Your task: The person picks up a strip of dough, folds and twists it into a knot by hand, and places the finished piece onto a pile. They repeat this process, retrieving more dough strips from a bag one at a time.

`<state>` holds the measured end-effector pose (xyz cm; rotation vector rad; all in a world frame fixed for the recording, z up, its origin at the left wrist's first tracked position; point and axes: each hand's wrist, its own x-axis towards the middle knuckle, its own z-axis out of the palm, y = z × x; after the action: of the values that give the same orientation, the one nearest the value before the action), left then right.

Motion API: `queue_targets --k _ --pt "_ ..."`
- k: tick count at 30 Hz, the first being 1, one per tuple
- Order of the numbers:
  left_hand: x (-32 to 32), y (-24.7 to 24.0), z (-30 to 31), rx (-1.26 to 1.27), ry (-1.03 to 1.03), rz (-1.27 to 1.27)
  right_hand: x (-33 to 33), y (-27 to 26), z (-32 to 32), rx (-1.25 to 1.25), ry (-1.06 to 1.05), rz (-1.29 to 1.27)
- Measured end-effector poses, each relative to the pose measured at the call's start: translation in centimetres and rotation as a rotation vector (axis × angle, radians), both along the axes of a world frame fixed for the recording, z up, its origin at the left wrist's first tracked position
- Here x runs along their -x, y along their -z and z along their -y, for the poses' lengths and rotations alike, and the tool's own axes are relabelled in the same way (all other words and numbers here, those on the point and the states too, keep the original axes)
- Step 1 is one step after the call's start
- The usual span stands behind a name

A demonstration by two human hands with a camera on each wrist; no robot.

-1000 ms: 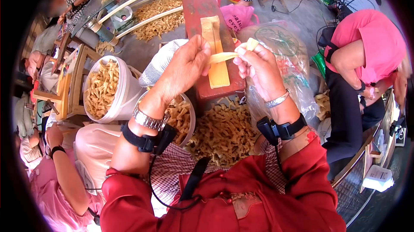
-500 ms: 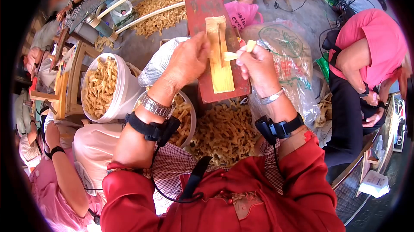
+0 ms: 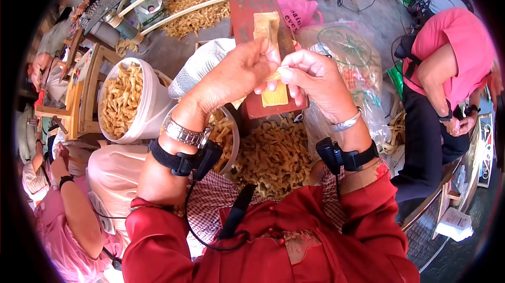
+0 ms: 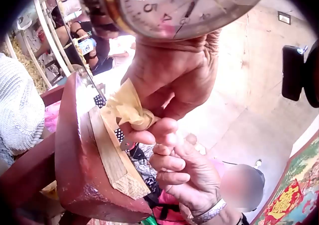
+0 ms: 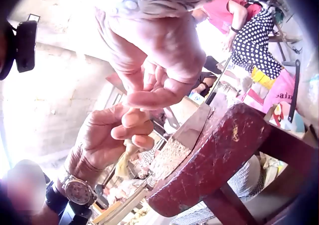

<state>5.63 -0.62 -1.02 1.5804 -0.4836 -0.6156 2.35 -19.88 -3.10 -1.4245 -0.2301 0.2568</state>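
Pinching a pale yellow crumpled soft strip (image 3: pixel 273 76) in the left hand (image 3: pixel 236 75), thumb and forefinger clamped on one end, the other fingers curled beneath. Gripping the strip's other end with the right hand (image 3: pixel 313 80), fingertips closed together on it. Holding both hands raised, fingertips touching, wrists angled inward, just above a dark red wooden board (image 3: pixel 244 9) bearing a pale wooden block (image 3: pixel 265 25). Sitting over a heap of tan twisted strips (image 3: pixel 276 159) nearby, beside a white plastic bucket (image 3: pixel 151 109) at left.
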Motion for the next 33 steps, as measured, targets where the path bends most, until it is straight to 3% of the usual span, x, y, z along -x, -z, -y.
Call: queue_targets --k 9,18,21,24,28,33 --pt "-1.5 0.1 -1.3 -0.051 -0.065 -0.044 -1.4 1.8 0.1 -0.091 0.154 0.018" --pt "-2.3 1.6 -0.4 -0.106 -0.183 0.074 -2.7 2.8 -0.6 0.009 0.22 0.066" --pt "-3.0 4.0 -0.9 -0.391 -0.282 0.457 -2.7 4.5 -0.3 0.315 0.292 0.093" --pt "-1.8 2.5 -1.7 -0.231 -0.292 0.029 -2.7 4.5 0.6 0.123 0.49 0.044" --pt "-0.6 0.8 -2.1 -0.14 -0.152 -0.103 -5.2 5.0 2.0 0.04 0.684 -0.067" --pt "0.9 -0.5 -3.3 -0.292 0.07 -0.108 -6.9 7.2 2.4 -0.036 0.563 -0.11"
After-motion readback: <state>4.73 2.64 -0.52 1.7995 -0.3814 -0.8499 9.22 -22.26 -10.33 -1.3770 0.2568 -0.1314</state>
